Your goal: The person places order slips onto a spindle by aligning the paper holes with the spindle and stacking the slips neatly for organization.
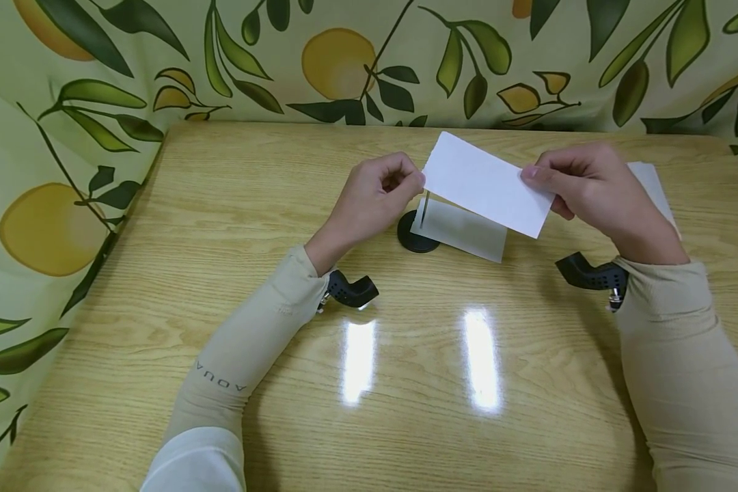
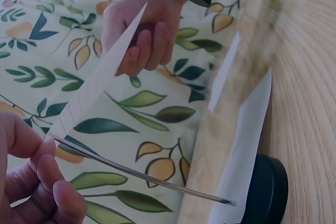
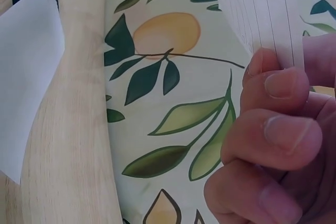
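Observation:
A white paper slip (image 1: 486,183) is held up slanting between both hands. My left hand (image 1: 375,195) pinches its left end, right by the tip of a thin metal spike (image 2: 142,170). At the other end, my right hand (image 1: 590,188) grips the slip between thumb and fingers; the right wrist view shows printed lines on its underside (image 3: 270,14). The spike rises from a round black base (image 1: 408,236). Lower down, a second paper slip (image 1: 467,234) is pierced by the spike near one end. Whether the spike touches the upper slip, I cannot tell.
More white paper (image 1: 654,188) lies on the wooden table (image 1: 252,198) behind my right hand. Leaf-and-fruit patterned cloth (image 1: 240,61) borders the table at the back and left. Black wrist-worn devices (image 1: 353,290) stick out below both hands.

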The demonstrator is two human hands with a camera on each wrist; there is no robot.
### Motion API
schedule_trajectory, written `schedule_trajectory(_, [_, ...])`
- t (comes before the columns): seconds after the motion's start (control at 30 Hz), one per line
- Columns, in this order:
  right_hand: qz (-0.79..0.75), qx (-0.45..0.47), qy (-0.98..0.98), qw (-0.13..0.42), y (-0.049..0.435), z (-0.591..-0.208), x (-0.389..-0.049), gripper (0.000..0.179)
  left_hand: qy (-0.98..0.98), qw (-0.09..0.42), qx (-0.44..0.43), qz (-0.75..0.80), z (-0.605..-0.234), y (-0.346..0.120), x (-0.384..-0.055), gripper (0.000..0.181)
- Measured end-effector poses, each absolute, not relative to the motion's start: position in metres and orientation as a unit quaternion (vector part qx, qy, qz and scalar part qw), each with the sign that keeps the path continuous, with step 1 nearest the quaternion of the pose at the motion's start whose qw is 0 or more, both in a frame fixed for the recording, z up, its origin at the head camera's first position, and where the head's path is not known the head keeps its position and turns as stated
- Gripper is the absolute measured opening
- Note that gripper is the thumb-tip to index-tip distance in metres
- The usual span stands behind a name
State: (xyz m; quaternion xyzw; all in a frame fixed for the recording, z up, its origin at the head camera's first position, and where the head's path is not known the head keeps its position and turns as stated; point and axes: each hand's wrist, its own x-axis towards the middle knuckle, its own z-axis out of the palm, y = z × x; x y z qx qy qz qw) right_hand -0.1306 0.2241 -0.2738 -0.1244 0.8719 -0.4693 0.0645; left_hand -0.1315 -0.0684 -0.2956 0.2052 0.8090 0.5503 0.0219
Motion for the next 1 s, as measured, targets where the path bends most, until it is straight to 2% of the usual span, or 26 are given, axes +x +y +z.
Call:
schedule_trajectory(0.43, [-0.439, -0.128, 0.886, 0.08, 0.2252, -0.2743, -0.1317, 0.034, 0.817, 0.029, 0.198, 0.541, -0.2954, -0.0689, -0.1322, 0.02])
schedule_trajectory(1.0, [-0.423, -0.128, 0.891, 0.1, 0.2316, -0.2769, -0.1344, 0.025, 0.818, 0.031, 0.199, 0.539, -0.2962, -0.0695, -0.1318, 0.019])
